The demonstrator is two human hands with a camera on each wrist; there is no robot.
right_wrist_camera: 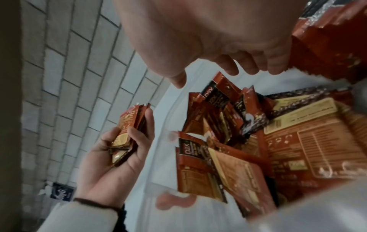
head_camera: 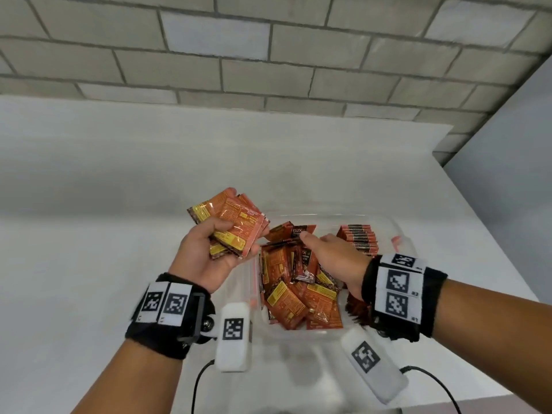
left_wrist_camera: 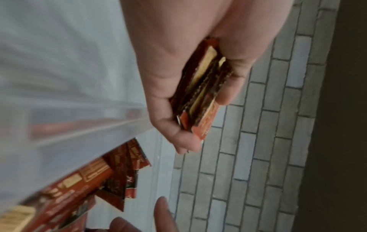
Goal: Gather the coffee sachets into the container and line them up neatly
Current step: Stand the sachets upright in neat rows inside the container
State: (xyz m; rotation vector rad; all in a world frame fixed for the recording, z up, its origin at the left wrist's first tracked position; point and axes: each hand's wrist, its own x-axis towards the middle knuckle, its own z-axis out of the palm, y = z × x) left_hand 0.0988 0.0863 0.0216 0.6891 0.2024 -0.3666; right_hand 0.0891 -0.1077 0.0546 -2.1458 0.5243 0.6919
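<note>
My left hand [head_camera: 227,227] grips a stack of orange-red coffee sachets [head_camera: 236,225] just left of the clear plastic container [head_camera: 398,234]; the same stack [left_wrist_camera: 200,94] shows edge-on between thumb and fingers in the left wrist view. Inside the container lies a loose pile of sachets [head_camera: 292,288], and a neat upright row of sachets [head_camera: 358,237] stands at its back right. My right hand [head_camera: 325,249] hovers over the pile with loosely curled fingers [right_wrist_camera: 248,66] and nothing between them. Its thumb [head_camera: 304,236] is next to a dark-topped sachet.
The container sits on a white table [head_camera: 89,234] whose far edge meets a grey brick wall [head_camera: 268,55]. A grey panel [head_camera: 507,174] borders the table on the right. Black cables [head_camera: 197,383] trail from the wrist cameras near the table's front edge.
</note>
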